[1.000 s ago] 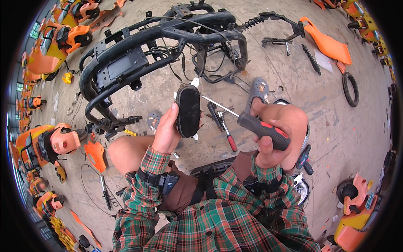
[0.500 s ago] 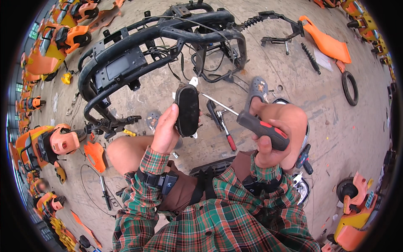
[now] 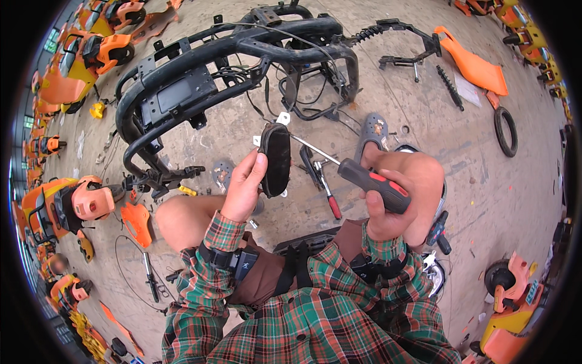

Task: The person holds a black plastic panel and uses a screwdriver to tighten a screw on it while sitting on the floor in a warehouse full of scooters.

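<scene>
My left hand point(image 3: 244, 185) is closed round the side of a black oval part point(image 3: 277, 161), a dashboard-like display with a glossy dark face and white mounting tabs point(image 3: 284, 118). It is held upright over the floor between my knees. In my right hand point(image 3: 391, 209) a screwdriver point(image 3: 367, 179) with a black and red handle is gripped, its long shaft slanting up to the left. The shaft's tip lies close to the upper right edge of the display; whether it touches cannot be made out.
A black scooter frame point(image 3: 236, 45) with loose cables stands ahead. A red-handled ratchet point(image 3: 334, 206) lies on the floor beneath the display. Orange panels point(image 3: 476, 64), a tyre point(image 3: 505, 131) and a shock absorber point(image 3: 450, 88) lie to the right. Orange and yellow scooters point(image 3: 91, 200) line the left.
The display has shifted slightly right and turned, showing more of its left edge. The screwdriver has moved a little left, its tip staying by the display's edge.
</scene>
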`<action>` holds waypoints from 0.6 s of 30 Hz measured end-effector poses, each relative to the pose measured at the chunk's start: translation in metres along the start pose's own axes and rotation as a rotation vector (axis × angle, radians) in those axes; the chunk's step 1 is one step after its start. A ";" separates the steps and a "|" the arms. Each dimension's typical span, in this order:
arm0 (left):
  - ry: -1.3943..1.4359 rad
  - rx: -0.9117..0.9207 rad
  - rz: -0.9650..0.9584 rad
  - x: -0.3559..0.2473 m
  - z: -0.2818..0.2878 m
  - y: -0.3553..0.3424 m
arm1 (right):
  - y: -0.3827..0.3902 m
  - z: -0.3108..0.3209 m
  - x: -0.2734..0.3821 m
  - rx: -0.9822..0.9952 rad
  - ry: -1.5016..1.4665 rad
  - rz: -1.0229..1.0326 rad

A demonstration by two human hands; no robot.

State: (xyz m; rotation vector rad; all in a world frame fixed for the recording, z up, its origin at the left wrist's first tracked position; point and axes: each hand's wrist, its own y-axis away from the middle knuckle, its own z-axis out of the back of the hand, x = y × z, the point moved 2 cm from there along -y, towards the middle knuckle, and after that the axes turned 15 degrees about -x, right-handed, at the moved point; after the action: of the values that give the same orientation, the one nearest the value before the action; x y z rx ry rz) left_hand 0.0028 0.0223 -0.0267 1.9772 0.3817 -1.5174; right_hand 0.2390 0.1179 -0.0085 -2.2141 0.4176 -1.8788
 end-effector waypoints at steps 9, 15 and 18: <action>0.019 0.057 -0.117 -0.007 0.000 0.004 | -0.015 0.002 -0.004 0.029 0.110 -0.405; -0.017 0.081 -0.159 -0.008 0.003 0.004 | -0.018 -0.005 0.003 -0.014 0.102 -0.326; 0.004 0.051 -0.101 -0.006 0.006 0.003 | -0.014 -0.007 0.007 0.066 0.159 -0.348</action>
State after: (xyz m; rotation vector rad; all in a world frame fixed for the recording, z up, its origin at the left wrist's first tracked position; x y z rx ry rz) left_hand -0.0019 0.0175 -0.0210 2.0273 0.4553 -1.6006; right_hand 0.2346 0.1292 0.0037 -2.2149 -0.0120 -2.2131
